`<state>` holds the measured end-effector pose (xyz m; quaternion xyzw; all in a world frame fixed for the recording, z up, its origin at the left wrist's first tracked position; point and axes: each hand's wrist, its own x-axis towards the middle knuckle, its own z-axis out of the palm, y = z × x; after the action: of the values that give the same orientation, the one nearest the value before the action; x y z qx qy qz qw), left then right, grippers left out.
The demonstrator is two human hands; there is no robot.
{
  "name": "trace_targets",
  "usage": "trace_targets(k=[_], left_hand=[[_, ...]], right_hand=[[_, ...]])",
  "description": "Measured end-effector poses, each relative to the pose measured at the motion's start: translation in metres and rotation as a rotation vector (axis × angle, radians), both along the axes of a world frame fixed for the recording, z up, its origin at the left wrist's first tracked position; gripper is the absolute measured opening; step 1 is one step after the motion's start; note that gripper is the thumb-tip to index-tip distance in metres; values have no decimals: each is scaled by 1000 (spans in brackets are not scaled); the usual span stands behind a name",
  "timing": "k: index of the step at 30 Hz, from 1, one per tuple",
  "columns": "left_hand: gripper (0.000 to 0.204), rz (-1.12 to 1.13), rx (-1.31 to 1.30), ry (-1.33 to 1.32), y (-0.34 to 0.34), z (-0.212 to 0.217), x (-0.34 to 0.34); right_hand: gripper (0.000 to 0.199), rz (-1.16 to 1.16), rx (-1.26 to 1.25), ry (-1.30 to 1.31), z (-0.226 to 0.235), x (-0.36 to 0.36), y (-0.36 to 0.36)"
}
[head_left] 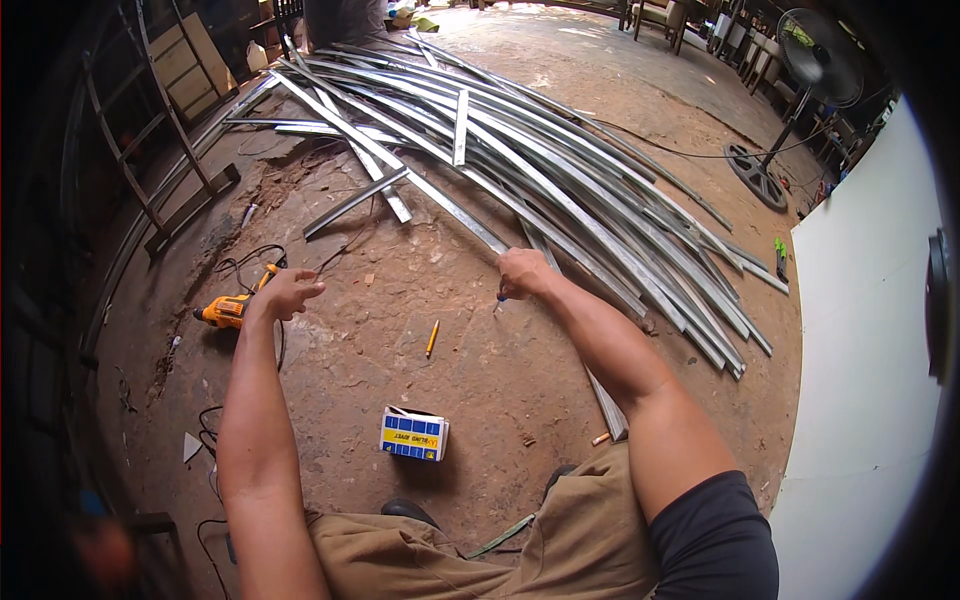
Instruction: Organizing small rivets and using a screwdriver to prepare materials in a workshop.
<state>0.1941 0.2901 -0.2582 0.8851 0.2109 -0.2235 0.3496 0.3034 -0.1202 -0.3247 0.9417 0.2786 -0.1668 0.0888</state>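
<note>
My left hand point(288, 293) reaches out over the dirt floor, fingers apart, holding nothing, right beside a yellow power drill point(232, 308) lying on the ground. My right hand point(524, 273) is closed around a small dark-handled tool whose tip points down at the floor, next to the end of a long metal strip point(470, 222). A yellow pencil point(432, 338) lies between my hands. A small blue, white and yellow cardboard box point(414, 434) stands open in front of my knees.
A large pile of long grey metal profiles point(600, 200) fans across the floor ahead and right. A pedestal fan point(800, 90) stands far right, a white panel point(870, 350) along the right, a metal frame point(150, 170) on the left. Black cables point(245, 262) trail near the drill.
</note>
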Motion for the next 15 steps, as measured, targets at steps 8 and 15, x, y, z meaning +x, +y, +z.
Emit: trace_targets(k=[8, 15], left_hand=[[72, -6, 5, 9, 3, -4, 0], [71, -9, 6, -2, 5, -7, 2]], right_hand=[[23, -5, -73, 64, 17, -9, 11], [25, -7, -69, 70, 21, -10, 11]])
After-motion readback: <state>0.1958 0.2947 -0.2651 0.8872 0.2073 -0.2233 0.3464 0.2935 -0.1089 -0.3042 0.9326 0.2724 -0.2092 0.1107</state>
